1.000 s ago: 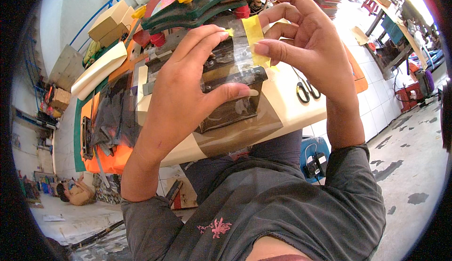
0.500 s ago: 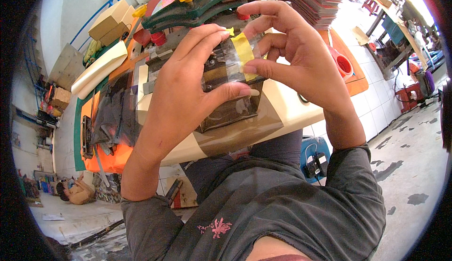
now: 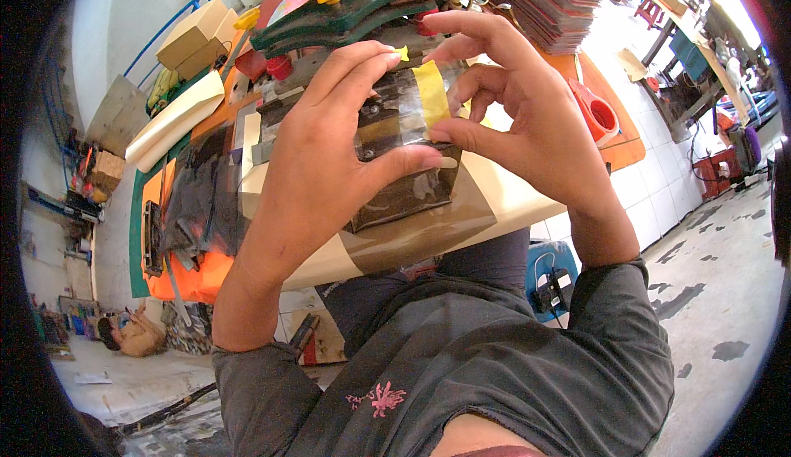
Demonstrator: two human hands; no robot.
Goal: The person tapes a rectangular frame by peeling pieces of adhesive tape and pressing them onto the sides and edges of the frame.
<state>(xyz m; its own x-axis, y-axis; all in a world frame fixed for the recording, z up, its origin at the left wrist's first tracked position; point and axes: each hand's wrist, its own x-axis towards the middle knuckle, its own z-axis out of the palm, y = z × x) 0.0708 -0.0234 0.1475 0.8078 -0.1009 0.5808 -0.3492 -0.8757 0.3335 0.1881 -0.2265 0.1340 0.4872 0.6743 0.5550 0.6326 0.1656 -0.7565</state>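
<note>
A dark box-like block [image 3: 404,201] lies on cream paper in front of me, covered by clear film with shiny bands. A yellow tape strip [image 3: 430,94] runs across the film near the block's right end. My left hand [image 3: 317,131] spans the block, fingers at its far side and thumb along its near upper edge. A small yellow tape piece [image 3: 402,54] shows by those fingertips. My right hand [image 3: 527,107] is curled at the block's right end, thumb by the yellow strip's lower end, fingers bent at the clear film [image 3: 452,74]. Its fingertip contact is partly hidden.
Beyond the block stands a green metal frame [image 3: 350,14] with yellow knobs. A red tape dispenser [image 3: 597,115] sits to the right, near a tall stack of sheets [image 3: 550,4]. Rolled cream paper [image 3: 175,123] and dark cloth [image 3: 198,210] lie left. A person [image 3: 136,336] is at the lower left.
My right hand has shifted slightly right and down, its thumb sliding off the yellow strip to its lower edge. The left hand stays in place on the block.
</note>
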